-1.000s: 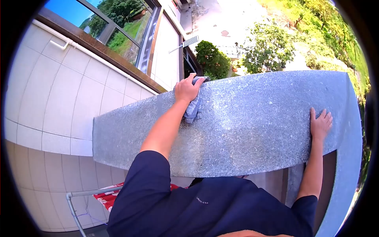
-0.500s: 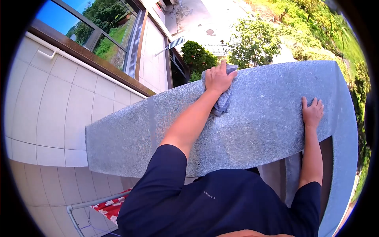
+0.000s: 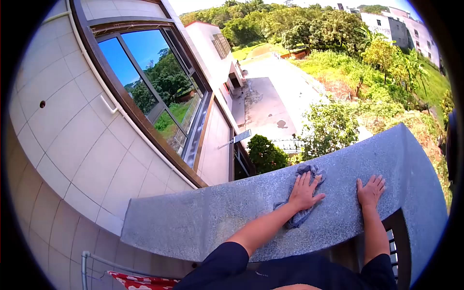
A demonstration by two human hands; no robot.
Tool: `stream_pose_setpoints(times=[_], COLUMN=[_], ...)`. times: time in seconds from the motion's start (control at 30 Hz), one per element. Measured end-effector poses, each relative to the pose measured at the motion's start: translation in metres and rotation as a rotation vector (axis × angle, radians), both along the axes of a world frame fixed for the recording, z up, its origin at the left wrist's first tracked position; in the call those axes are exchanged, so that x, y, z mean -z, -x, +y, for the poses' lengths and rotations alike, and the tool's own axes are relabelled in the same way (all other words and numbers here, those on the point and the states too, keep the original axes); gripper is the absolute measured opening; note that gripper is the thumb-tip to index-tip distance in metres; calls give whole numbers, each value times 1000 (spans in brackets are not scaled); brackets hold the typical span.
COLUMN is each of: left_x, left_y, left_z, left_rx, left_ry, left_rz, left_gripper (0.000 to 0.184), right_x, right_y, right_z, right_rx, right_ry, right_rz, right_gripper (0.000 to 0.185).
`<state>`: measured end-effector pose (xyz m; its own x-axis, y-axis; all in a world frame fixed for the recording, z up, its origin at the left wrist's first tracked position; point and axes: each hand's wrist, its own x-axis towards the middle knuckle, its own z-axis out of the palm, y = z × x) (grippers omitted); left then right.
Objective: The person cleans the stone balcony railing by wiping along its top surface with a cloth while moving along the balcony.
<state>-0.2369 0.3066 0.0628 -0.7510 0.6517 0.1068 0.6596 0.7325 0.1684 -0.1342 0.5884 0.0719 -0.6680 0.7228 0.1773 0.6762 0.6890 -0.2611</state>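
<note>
A bunched grey cloth (image 3: 300, 221) lies on the speckled grey stone ledge (image 3: 232, 208). My left hand (image 3: 304, 192) holds it down against the stone, with the fingers laid over the cloth and the thumb out to the right. Folds of the cloth show past the fingertips and on both sides of the palm. To the right, my right hand (image 3: 370, 191) rests flat on the bare stone with its fingers spread, near the ledge's corner. Nothing is in that hand.
A tiled wall (image 3: 101, 159) with a large window (image 3: 159, 92) and a white pipe (image 3: 121, 110) stands at the left. Beyond the ledge's far edge the ground lies well below, with bushes (image 3: 328, 130). Red patterned fabric (image 3: 140, 281) hangs by a grey rail (image 3: 84, 266) at lower left.
The view has tilted up, showing more of the yard and trees. My left hand and the cloth have come back from the far edge and moved right, closer to my right hand.
</note>
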Motion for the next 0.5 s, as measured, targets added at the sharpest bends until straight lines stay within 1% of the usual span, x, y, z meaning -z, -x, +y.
stream_pose_setpoints(times=[0.1, 0.2, 0.27, 0.3, 0.33, 0.37, 0.4, 0.47, 0.5], left_x=[2, -2, -34, -57, -107, -147, -196, -293, -332], left_y=[-15, -30, -23, -17, -29, -32, -47, -88, -107], left_z=[-4, -9, -19, -29, -31, -39, -45, -63, -76], left_rx=[31, -4, 82, 127, 111, 126, 125, 202, 287], left_ry=[-134, -71, -290, -396, -503, -539, -645, -691, -692], left_rz=[-19, 216, 68, -12, 13, 96, 102, 284, 432], left_gripper=[83, 72, 64, 60, 49, 48, 45, 40, 40], right_x=[8, 3, 3, 4, 5, 6, 6, 3, 4], right_y=[-4, -10, -11, -10, -10, -12, -15, -16, -16], right_z=[9, 8, 10, 11, 13, 13, 13, 15, 17], right_rx=[-19, -35, -49, -59, -65, -67, -69, -79, -89], right_ry=[34, 54, 62, 62, 64, 67, 91, 127, 76], right_rz=[52, 66, 74, 87, 99, 107, 108, 114, 125], right_gripper=[86, 87, 88, 88, 87, 87, 87, 87, 81])
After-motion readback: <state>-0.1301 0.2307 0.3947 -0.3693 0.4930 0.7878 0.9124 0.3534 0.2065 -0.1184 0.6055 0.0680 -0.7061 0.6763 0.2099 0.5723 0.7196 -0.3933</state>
